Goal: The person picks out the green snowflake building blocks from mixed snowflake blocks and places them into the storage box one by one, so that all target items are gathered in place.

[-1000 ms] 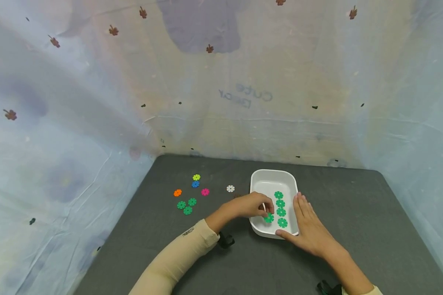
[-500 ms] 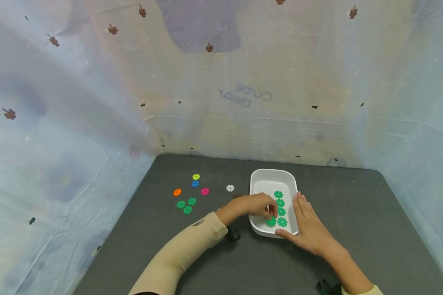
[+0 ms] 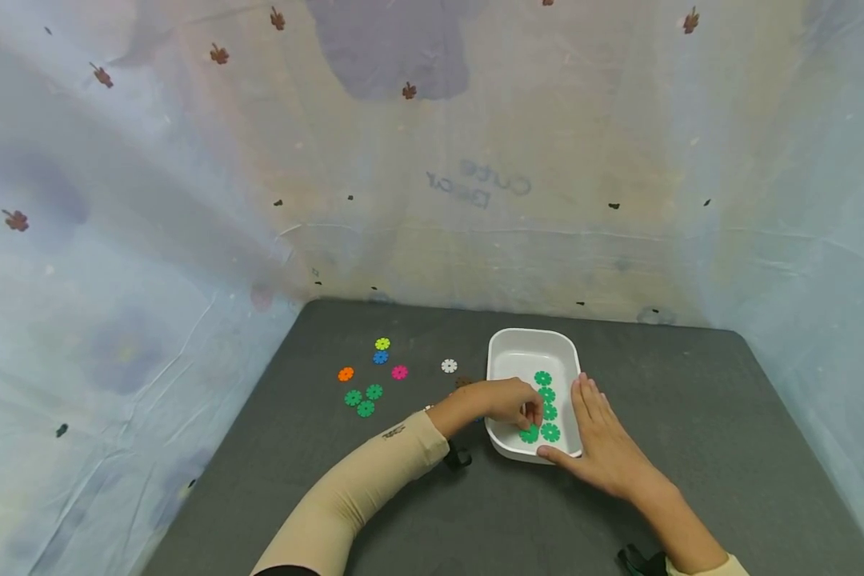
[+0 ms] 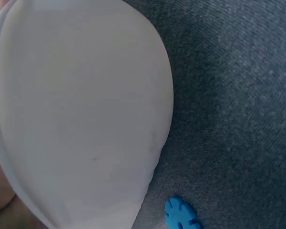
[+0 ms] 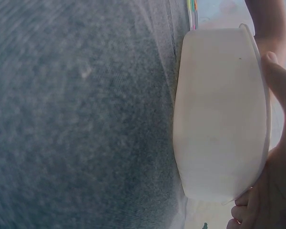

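Note:
A white tray [image 3: 500, 346] stands on the dark table in the head view. Inside it, several green notched, flower-shaped discs form a column; one is the near disc [image 3: 550, 433]. My left hand [image 3: 513, 402] reaches over the tray's left rim, pinching another green disc [image 3: 529, 434] beside the column's near end; its fingers partly hide the disc. My right hand [image 3: 608, 448] lies along the right rim with straight fingers, thumb at the near corner. In the right wrist view, this hand [image 5: 276, 157] is against the tray's outer wall [image 5: 219, 114].
Left of the tray lie loose discs: yellow [image 3: 382, 344], blue [image 3: 381, 358], orange [image 3: 346, 374], pink [image 3: 399, 372], white [image 3: 450, 366], brown [image 3: 464, 382] and a green group [image 3: 366, 409]. Another blue disc [image 4: 181, 213] lies near the tray wall. A draped sheet [image 3: 432, 264] encloses the table.
My left hand has moved a little right and nearer with the green disc, close to the column. During the last half second it has barely moved. The right hand stays on the rim.

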{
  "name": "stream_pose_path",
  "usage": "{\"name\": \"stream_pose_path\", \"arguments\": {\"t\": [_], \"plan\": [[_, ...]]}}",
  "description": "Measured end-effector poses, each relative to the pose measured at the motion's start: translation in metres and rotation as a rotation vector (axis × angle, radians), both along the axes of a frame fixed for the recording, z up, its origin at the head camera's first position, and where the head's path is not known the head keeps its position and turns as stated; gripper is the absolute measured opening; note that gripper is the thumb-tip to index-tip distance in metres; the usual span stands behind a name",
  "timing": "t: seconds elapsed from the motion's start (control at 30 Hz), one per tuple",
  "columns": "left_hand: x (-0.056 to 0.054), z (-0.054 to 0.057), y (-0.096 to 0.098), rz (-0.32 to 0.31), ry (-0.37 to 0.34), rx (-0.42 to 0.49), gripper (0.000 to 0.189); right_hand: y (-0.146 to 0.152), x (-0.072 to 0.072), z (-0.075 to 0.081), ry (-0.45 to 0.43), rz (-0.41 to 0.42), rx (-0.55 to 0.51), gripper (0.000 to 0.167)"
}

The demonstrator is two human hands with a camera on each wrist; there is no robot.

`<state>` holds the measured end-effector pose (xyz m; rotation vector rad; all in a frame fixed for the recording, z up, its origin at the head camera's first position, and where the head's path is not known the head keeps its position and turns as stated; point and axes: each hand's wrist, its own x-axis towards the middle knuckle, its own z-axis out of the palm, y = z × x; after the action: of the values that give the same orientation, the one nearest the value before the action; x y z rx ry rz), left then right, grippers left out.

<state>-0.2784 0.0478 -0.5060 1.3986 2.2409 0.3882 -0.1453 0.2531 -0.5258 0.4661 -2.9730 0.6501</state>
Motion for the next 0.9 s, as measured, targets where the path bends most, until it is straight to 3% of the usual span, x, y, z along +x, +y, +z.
{"name": "stream_pose_path", "arguments": {"t": [0.17,0.33,0.47,0.67,0.9], "plan": [[-0.001,-0.004,-0.001,0.008,0.044,0.004,0.007,0.000,-0.002,-0.002,-0.002,0.003,-0.014,0.126],[-0.003,0.000,-0.016,0.028,0.085,0.125,0.009,-0.001,-0.001,-0.003,-0.008,0.002,-0.020,0.126],[-0.006,0.016,-0.040,0.089,0.051,0.233,0.014,-0.001,-0.001,-0.002,-0.008,-0.002,-0.023,0.127],[-0.007,0.038,-0.080,0.226,0.014,0.282,0.017,0.002,-0.001,0.000,-0.015,-0.025,-0.012,0.129],[-0.009,0.036,-0.128,0.330,0.022,0.307,0.017,0.003,-0.002,-0.001,-0.015,-0.030,-0.005,0.130]]}}
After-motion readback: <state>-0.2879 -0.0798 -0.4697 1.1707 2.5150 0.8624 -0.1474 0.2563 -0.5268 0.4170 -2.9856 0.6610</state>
